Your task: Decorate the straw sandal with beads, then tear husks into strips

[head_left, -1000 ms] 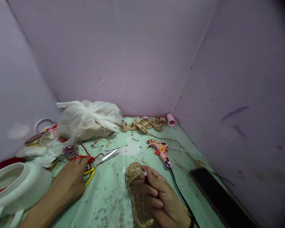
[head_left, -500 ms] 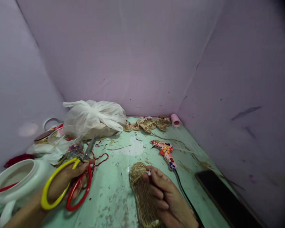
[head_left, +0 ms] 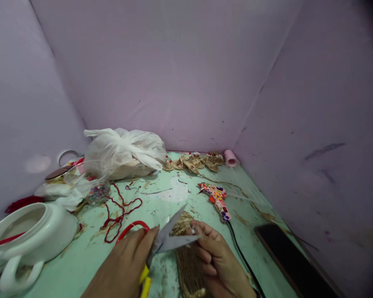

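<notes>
My left hand grips a pair of scissors with one red and one yellow handle; the blades are spread open and point right, toward my right hand. My right hand is closed, pinching a small white bead at its fingertips and pressing down on a woven straw piece that lies on the green table. The open blade tips sit just above the top of the straw piece, close to my right fingertips.
A white jug stands at the left. Loose red thread, a bead dish and a white plastic bag lie behind. A patterned glue gun, small woven pieces, a pink spool and a dark phone are also on the table.
My left hand picked the scissors up from the table at the left, carried them right and opened the blades over the straw piece. My right hand stayed put.
</notes>
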`<state>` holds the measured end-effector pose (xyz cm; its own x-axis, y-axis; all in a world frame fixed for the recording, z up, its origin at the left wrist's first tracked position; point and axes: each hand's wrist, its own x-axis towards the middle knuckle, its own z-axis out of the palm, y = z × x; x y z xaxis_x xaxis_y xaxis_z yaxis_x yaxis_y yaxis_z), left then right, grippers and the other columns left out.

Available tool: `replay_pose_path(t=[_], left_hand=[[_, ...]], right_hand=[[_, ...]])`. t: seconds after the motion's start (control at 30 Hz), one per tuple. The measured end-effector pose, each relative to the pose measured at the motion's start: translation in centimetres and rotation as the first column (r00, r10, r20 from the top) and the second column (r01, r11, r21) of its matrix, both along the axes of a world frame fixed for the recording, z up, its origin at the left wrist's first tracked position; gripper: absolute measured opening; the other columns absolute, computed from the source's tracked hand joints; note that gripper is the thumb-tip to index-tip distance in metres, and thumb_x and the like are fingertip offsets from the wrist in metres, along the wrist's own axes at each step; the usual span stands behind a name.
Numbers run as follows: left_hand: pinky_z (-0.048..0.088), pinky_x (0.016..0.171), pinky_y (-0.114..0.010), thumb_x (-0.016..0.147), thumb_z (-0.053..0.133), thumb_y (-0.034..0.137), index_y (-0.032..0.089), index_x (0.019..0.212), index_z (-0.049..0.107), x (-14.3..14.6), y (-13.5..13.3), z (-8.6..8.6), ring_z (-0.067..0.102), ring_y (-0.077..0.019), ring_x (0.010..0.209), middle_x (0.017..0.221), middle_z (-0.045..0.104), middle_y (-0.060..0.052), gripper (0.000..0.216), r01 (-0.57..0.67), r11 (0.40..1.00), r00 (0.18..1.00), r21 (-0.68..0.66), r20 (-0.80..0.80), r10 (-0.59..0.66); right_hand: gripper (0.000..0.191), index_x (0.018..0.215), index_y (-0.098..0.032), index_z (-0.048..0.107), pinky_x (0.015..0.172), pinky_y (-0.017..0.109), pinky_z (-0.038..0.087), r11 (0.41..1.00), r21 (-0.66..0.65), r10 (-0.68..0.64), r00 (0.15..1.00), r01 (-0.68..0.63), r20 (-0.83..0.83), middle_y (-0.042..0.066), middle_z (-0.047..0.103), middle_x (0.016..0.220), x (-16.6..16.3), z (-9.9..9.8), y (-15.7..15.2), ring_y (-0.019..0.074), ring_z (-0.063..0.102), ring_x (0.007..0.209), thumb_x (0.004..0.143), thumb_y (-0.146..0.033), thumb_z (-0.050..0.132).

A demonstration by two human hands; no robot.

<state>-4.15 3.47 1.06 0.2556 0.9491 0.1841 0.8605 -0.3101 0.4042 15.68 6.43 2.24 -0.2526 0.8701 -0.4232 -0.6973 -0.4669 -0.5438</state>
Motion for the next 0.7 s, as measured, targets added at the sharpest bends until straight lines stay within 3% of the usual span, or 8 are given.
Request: replay_pose_path(t=[0.17,0.3,0.47,0.7], left_hand=[[0.038,0.094,-0.037,0.068,0.037,0.001,0.020,0.132,0.037,1.4,-1.1,-0.1,0.046,-0.0236,0.112,0.122,0.052,-0.012,0.068,0.060,0.998,0.978,-0.006,-0.199,-0.060],[0.037,0.095,-0.036,0.065,0.038,0.001,0.020,0.133,0.036,1.9,-1.2,0.0,0.045,-0.0233,0.111,0.123,0.051,-0.011,0.071,0.068,0.996,0.975,-0.056,-0.208,-0.078],[0.036,0.095,-0.037,0.066,0.038,0.002,0.019,0.133,0.036,2.1,-1.3,0.0,0.043,-0.0239,0.113,0.123,0.051,-0.012,0.069,0.053,0.996,0.970,-0.074,-0.235,-0.070],[0.041,0.090,-0.036,0.065,0.039,0.002,0.020,0.132,0.039,2.3,-1.2,0.7,0.049,-0.0234,0.104,0.117,0.056,-0.012,0.069,0.038,0.995,0.952,-0.089,-0.300,-0.063]], right_hand=[[0.034,0.072,-0.013,0.061,0.025,0.009,0.010,0.999,0.026,0.038,0.998,-0.039,0.048,-0.004,0.058,0.052,-0.8,-0.2,-0.2,-0.0037,0.021,0.029,0.051,-0.030,0.081],[0.038,0.074,-0.014,0.059,0.024,0.009,0.009,0.996,0.042,0.075,0.991,-0.081,0.112,-0.011,0.041,0.032,-1.2,-0.4,-0.4,-0.0020,0.016,0.026,0.051,-0.037,0.080],[0.041,0.071,-0.012,0.059,0.024,0.011,0.009,0.994,0.064,0.067,0.970,-0.084,0.235,-0.010,0.040,0.027,-1.4,-0.7,-0.7,-0.0019,0.016,0.023,0.049,-0.041,0.079],[0.020,0.062,-0.010,0.064,0.031,0.013,0.018,0.992,0.127,-0.046,0.925,-0.003,0.377,-0.006,0.047,0.033,-1.3,-0.4,-0.7,-0.0001,0.029,0.027,0.050,-0.022,0.074]])
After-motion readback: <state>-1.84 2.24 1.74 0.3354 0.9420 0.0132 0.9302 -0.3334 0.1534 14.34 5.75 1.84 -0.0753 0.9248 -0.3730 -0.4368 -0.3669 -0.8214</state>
